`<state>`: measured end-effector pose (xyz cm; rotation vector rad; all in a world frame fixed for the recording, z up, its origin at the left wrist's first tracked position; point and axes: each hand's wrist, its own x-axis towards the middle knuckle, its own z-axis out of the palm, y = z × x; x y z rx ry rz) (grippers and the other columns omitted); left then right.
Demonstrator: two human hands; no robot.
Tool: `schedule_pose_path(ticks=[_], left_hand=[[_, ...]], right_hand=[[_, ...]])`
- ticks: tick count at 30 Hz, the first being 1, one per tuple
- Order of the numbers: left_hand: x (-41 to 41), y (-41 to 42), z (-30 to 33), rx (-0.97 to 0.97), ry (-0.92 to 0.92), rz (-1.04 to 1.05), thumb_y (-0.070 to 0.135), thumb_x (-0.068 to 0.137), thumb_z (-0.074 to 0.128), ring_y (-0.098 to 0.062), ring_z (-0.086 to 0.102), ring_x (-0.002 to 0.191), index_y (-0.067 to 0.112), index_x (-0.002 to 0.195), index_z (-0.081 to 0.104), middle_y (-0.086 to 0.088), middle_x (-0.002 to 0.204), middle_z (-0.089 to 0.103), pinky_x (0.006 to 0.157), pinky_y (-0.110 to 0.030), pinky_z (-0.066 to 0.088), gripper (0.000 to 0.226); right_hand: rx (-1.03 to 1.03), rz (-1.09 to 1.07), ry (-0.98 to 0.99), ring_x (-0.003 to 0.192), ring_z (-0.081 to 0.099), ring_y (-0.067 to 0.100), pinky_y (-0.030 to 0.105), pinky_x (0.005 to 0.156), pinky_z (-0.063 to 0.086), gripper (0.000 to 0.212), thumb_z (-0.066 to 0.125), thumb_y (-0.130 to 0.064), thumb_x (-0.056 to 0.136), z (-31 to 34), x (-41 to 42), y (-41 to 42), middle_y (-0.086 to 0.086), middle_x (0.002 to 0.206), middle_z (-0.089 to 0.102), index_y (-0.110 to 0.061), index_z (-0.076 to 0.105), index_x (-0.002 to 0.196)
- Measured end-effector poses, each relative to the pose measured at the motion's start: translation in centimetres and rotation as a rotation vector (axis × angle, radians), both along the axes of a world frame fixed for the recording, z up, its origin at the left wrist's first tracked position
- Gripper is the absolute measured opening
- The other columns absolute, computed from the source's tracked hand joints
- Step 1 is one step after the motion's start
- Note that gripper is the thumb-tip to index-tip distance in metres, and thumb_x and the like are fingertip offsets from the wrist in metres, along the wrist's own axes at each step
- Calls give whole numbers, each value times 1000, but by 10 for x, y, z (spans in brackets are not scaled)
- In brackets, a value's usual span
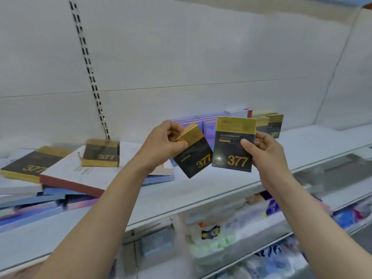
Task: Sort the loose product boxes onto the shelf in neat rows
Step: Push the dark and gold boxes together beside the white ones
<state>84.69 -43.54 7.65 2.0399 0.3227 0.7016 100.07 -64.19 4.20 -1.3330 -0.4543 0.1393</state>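
Observation:
My left hand (163, 143) grips a black-and-gold "377" box (194, 156) by its gold top, tilted in the air above the white shelf (201, 190). My right hand (265, 152) holds a second black-and-gold "377" box (233, 146) upright by its right edge, face toward me. The two boxes hang side by side, almost touching. At the back right stand upright rows: purple boxes (209, 125) and black-and-gold boxes (269, 123). A loose pile lies at the left, with a "377" box (100, 153) on a white and red box (80, 176) and another "377" box (30, 164).
A slotted upright rail (88, 65) runs down the white back panel. Blue and purple flat boxes (36, 200) lie at the pile's bottom, left. A lower shelf (231, 232) holds blurred colourful packets. The shelf's side wall (348, 77) rises at the right.

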Motion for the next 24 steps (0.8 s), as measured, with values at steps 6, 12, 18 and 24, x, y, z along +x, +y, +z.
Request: schedule_pose_path(ticks=[6, 12, 18, 24], left_hand=[[106, -22, -4, 63, -39, -85, 15, 80, 77, -2, 64, 93, 30, 100, 74, 12, 99, 72, 78, -14, 45, 25], [231, -45, -1, 57, -68, -53, 23, 74, 82, -4, 66, 87, 28, 94, 74, 11, 92, 72, 74, -17, 45, 23], [321, -50, 7, 95, -62, 3, 23, 72, 83, 4, 60, 79, 25, 92, 71, 13, 86, 68, 58, 0, 37, 23], [379, -46, -3, 163, 28, 90, 24, 71, 84, 7, 59, 81, 26, 91, 70, 19, 86, 66, 58, -1, 37, 24]], right_hand=[[-45, -102, -9, 89, 73, 17, 30, 72, 57, 29, 69, -16, 91, -14, 91, -39, 1, 98, 75, -14, 59, 118], [-211, -166, -18, 98, 70, 28, 50, 87, 57, 24, 72, -13, 88, -17, 215, -77, 6, 105, 71, -20, 62, 109], [-283, -180, -22, 100, 69, 30, 45, 85, 57, 26, 72, -11, 87, -21, 334, -91, 10, 104, 71, -15, 62, 111], [-326, -145, -1, 97, 70, 19, 34, 83, 55, 28, 75, -15, 85, -54, 422, -81, 0, 97, 75, -19, 65, 111]])
